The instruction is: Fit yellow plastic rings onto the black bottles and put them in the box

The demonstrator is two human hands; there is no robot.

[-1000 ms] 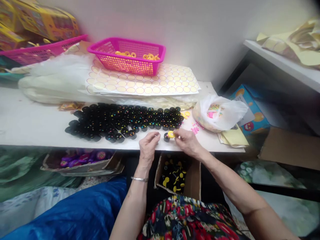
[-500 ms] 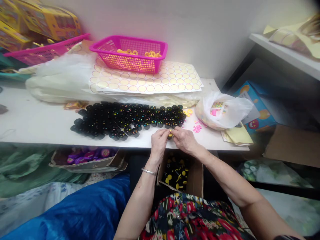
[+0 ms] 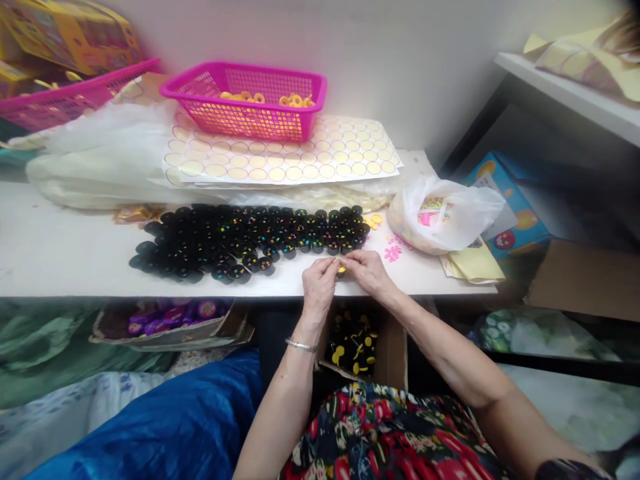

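Near the table's front edge, my left hand [image 3: 320,283] and my right hand [image 3: 369,272] meet with fingertips pinched together. Between them shows a small round yellow-topped piece [image 3: 341,271]; the fingers cover most of it, and its exact kind is unclear. Just beyond my fingertips, several small black round cups [image 3: 250,237] stand packed in a wide cluster, with bright coloured specks on their tops. Tiny pink pieces [image 3: 393,253] lie loose to the right of my right hand, with a few yellow rings [image 3: 374,221] behind them.
A pink basket [image 3: 300,127] of yellow rings stands on sheets of round stickers [image 3: 350,150]. On the right is a white plastic bag [image 3: 460,220] beside a blue box [image 3: 510,207]. Below the table edge, a cardboard box [image 3: 393,357] holds black and yellow pieces.
The camera view has shifted slightly, so the table items sit a little further left and up. Both hands stay at the same small piece, with only slight finger movement.
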